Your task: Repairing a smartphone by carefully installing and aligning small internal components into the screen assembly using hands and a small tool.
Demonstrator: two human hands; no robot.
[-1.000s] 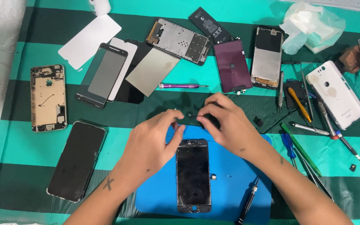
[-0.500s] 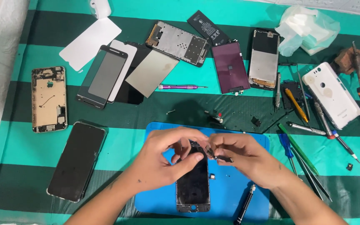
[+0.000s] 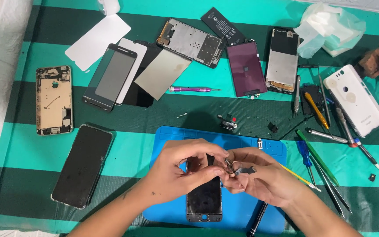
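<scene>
My left hand [image 3: 178, 173] and my right hand [image 3: 259, 180] meet over a blue work mat [image 3: 167, 140], fingertips pinched together on a small dark phone part with a thin flex strip [image 3: 237, 169]. Under the hands lies a black phone screen assembly [image 3: 205, 199], lengthwise on the mat, its upper end hidden by my fingers. A black pen-shaped tool [image 3: 257, 217] lies on the mat beside my right wrist.
Green striped cloth [image 3: 23, 145] covers the table. A dark phone [image 3: 82, 164] and gold phone frame [image 3: 54, 100] lie left. Screens, a metal midframe [image 3: 189, 41] and a purple screwdriver [image 3: 194, 89] lie behind. Screwdrivers, tweezers and a white back cover [image 3: 355, 98] crowd the right.
Both hands have drawn back from the cloth behind the mat to over the screen assembly, bringing the small part with them, and now hold it closer to me.
</scene>
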